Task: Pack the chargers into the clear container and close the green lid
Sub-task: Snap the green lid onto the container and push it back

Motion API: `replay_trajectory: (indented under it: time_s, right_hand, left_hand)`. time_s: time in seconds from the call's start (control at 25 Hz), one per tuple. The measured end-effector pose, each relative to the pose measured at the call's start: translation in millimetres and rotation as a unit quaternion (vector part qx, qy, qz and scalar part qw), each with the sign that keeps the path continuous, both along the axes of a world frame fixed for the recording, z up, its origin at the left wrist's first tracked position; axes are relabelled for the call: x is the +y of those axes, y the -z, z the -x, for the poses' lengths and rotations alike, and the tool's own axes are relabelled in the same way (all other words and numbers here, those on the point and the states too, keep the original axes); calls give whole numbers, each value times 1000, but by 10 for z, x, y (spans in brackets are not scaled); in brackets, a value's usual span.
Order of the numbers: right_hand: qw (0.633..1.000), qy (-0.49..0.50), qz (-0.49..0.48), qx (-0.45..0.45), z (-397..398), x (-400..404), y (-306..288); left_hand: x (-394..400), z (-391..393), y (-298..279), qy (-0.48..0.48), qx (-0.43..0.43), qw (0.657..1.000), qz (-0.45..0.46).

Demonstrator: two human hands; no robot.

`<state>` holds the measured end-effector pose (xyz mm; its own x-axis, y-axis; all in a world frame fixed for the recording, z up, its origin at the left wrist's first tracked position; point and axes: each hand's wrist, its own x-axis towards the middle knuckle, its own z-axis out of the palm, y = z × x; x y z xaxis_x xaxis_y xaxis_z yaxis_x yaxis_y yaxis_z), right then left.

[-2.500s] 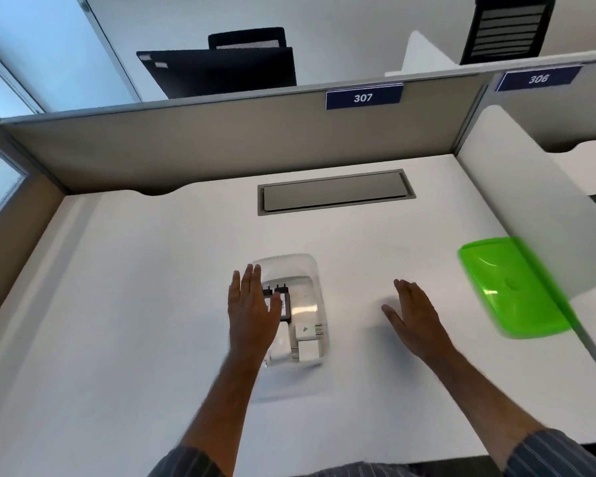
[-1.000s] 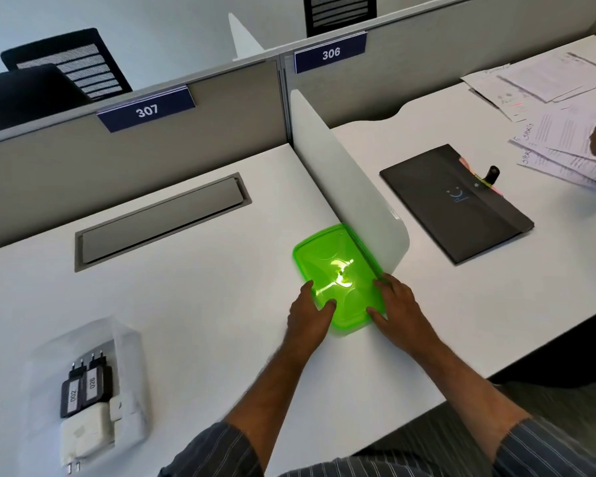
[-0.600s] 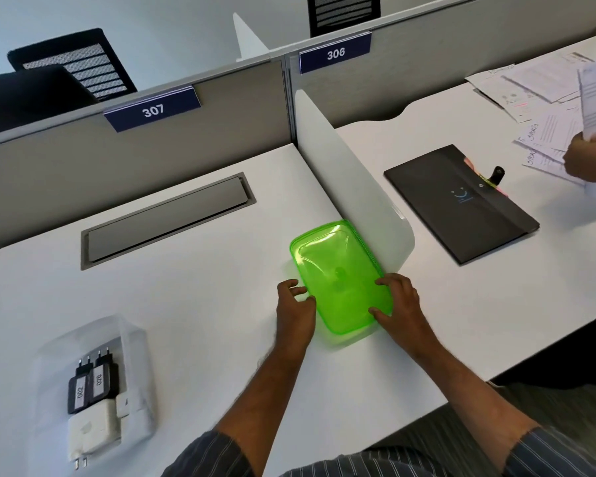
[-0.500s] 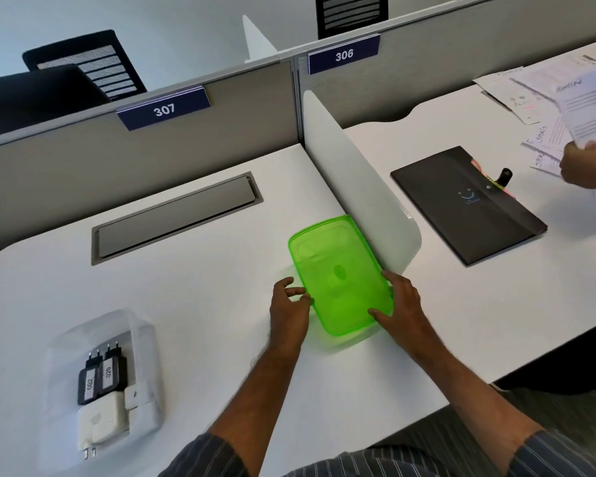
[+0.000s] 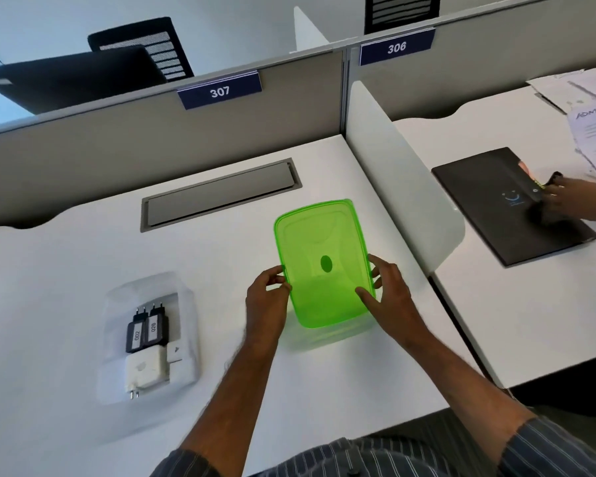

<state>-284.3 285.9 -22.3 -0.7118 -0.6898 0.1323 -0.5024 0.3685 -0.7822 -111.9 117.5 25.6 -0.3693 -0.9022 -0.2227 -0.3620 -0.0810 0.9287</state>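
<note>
Bright, even daylight, soft green-tinted shadow on the bench (image 5: 324, 380) just below the fingers (image 5: 365, 294); wide-angle bending at edges.

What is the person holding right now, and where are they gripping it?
The green lid, raised off the desk: left hand on its left long edge, right hand on its right long edge.

White desk (image 5: 66, 270) bears clear container (image 5: 150, 339) of chargers (image 5: 147, 330).

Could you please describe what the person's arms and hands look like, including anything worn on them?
Both hands, left and right, are bare: no gloves, rings or watch visible. The forearms are uncovered. Dark sleeves with thin pale stripes are pushed up near the elbows on both arms.
</note>
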Motion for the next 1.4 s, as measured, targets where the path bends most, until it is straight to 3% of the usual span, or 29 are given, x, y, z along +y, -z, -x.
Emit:
replay_trajectory:
  time_s: [0.44, 0.72, 1.16, 1.28, 1.4]
  right_hand:
    - [990, -10, 77, -120, -817, -845, -564]
    - [932, 19, 159, -324, -1532, -1528, -751]
    - [867, 18, 186, -463, -2352, -2112, -586]
    - [867, 25, 139, -478, -2483, -2184, -545]
    - [878, 19, 107, -466, -2563, -2192, -468]
  left_hand:
    - [-815, -982, -451, -17, 68, 995, 65]
    - [-1404, -1689, -588, -23, 100, 993, 65]
    - [-1966, -2574, -299, -65, 146, 987, -25]
    - [-2026, -2730, -255, -92, 180, 977, -65]
    - [-2077, -2869, -122, -97, 157, 980, -79]
